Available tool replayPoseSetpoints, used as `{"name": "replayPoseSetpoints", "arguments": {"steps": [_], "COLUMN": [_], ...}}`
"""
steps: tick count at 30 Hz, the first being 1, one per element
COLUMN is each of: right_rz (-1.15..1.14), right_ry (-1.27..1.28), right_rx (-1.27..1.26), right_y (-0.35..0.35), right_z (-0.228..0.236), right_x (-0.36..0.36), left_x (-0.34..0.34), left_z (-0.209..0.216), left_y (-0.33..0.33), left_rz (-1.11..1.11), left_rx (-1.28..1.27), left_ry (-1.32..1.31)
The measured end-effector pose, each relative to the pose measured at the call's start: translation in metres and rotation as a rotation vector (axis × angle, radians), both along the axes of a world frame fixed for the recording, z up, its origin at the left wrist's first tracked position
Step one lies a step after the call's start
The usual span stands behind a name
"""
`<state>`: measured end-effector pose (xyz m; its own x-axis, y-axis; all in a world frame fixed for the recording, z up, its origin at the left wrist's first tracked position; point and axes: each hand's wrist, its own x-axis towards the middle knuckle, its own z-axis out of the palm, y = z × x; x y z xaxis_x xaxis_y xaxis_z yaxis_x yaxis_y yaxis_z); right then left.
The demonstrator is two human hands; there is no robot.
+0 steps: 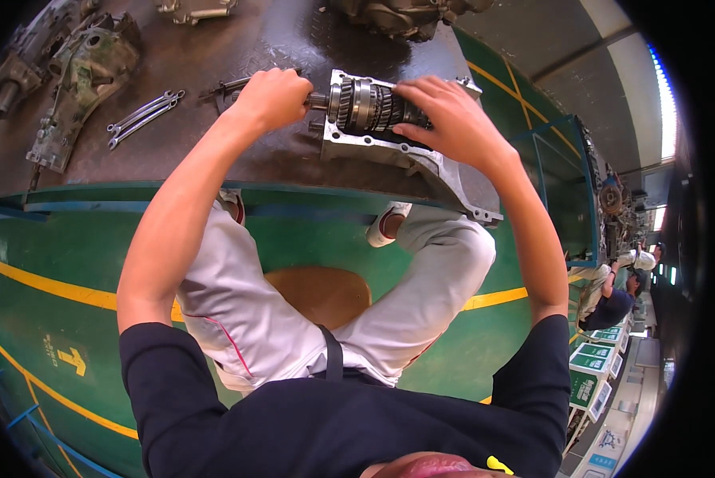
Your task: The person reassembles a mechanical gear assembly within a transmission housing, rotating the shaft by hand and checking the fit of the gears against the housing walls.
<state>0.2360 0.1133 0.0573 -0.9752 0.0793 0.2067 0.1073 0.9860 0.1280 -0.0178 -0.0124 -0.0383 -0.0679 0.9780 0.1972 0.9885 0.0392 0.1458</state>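
Note:
A gearbox housing half [389, 147] of bare cast metal lies open side up at the front edge of the workbench. Inside it sits a gear shaft [364, 105] with several toothed gears and rings. My left hand [271, 99] is closed round the shaft's left end, which sticks out past the housing; its fingertips are partly hidden. Across the right part of the gears lies my right hand [453, 119], thumb on the near side and fingers on the far side, gripping them. The gears under that palm are hidden.
Several wrenches [146, 117] lie on the dark metal workbench [214, 151]. Large castings [86, 84] stand at the left, with another dark assembly [409, 16] at the back. A stool [322, 291] shows between my legs. At far right, a person [612, 307] is by other benches.

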Motion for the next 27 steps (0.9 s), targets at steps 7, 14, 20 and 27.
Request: {"name": "replayPoseSetpoints", "arguments": {"steps": [7, 14, 20, 27], "right_rz": [0.018, -0.083, -0.122, -0.089], "right_ry": [-0.019, -0.065, -0.083, -0.059], "right_rx": [-0.040, -0.213, -0.263, -0.238], "right_y": [0.015, 0.013, 0.008, 0.011], "right_z": [0.004, 0.004, 0.000, 0.012], "right_x": [0.022, 0.021, 0.024, 0.014], "left_x": [-0.006, -0.006, -0.008, -0.001], "left_z": [-0.003, 0.012, -0.001, -0.022], "left_y": [0.001, -0.001, -0.002, -0.003], "left_rz": [0.048, 0.063, 0.055, 0.113], "left_rx": [-0.018, -0.181, -0.078, 0.182], "left_ry": [-0.014, -0.144, -0.015, 0.104]}}
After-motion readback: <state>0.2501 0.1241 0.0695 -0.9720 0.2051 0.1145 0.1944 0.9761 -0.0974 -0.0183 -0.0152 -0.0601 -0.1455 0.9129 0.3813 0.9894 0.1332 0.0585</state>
